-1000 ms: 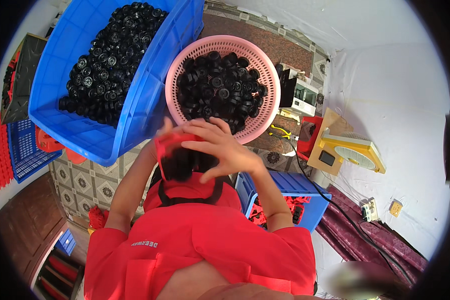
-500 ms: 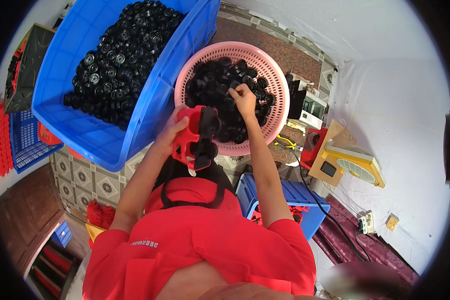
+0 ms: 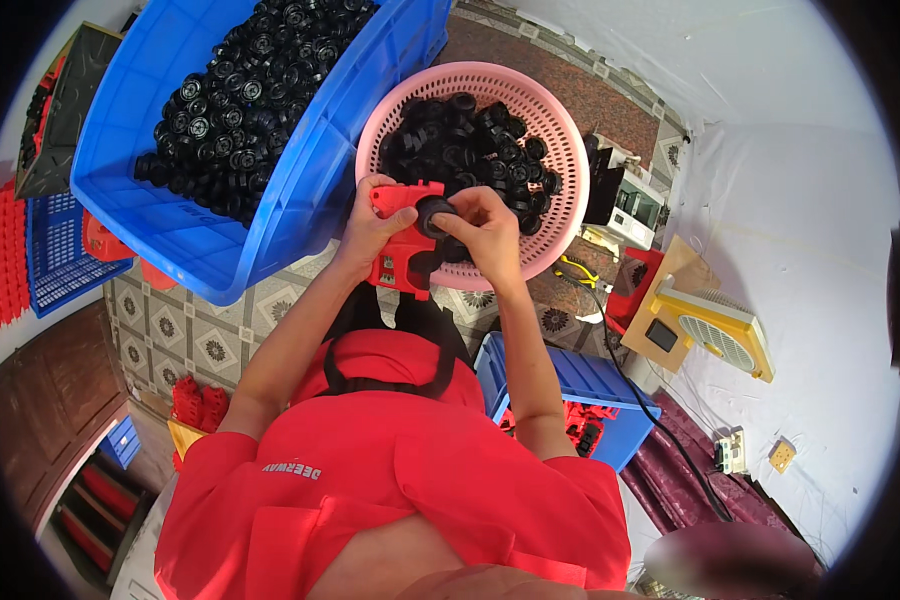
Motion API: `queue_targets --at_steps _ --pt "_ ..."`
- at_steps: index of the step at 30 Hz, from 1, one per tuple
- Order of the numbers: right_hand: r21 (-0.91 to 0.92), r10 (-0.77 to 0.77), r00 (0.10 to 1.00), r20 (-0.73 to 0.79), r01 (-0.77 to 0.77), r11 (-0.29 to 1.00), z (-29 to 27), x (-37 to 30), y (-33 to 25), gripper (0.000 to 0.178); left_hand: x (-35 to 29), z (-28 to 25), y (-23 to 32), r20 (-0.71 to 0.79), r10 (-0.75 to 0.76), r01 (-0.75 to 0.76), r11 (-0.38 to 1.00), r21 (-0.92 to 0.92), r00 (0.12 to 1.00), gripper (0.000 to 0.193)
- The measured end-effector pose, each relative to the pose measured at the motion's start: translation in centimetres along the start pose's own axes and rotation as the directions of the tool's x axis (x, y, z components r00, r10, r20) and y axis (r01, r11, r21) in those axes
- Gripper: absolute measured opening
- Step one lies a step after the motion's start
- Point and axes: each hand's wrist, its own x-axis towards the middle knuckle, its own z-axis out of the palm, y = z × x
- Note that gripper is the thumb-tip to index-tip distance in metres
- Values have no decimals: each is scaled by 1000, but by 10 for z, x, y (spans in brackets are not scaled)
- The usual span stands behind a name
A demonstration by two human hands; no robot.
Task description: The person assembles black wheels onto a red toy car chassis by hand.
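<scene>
My left hand (image 3: 366,228) grips a red plastic toy-vehicle body (image 3: 394,264), its thumb lying across the upper part. With thumb and fingers, my right hand (image 3: 490,235) pinches a black wheel (image 3: 433,213) against the body's right side. Whether the wheel is seated there I cannot tell. Lower on that same side shows another dark round part (image 3: 425,264). Both hands are over the near edge of a pink perforated basket (image 3: 572,165), which holds a heap of black wheels (image 3: 455,130).
A large blue tub (image 3: 210,265) full of black wheels stands at the left. A blue bin (image 3: 620,425) with red parts sits by my right arm. Yellow-handled pliers (image 3: 576,271), a black cable (image 3: 607,345) and a yellow fan (image 3: 720,335) are on the right.
My right hand has come back from the basket's wheel heap to the red body, bringing a black wheel against it. The left hand has raised and turned the body slightly.
</scene>
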Motion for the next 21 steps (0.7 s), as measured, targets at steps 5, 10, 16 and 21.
queue_targets --at_steps 5,10,16,21 --pt "-190 86 993 86 -68 979 0 -3 16 35 -7 -9 -1 46 38 -45 984 173 998 67" --pt "379 94 944 316 -217 900 12 -15 46 71 -20 -10 -1 83 -32 8 962 272 996 71" --pt "258 143 869 474 -292 921 13 -6 51 59 -25 -31 -12 37 -37 27 969 245 999 71" --pt "-686 -347 909 233 406 604 -22 104 119 44 -11 -21 -9 -73 -201 196 978 -73 977 62"
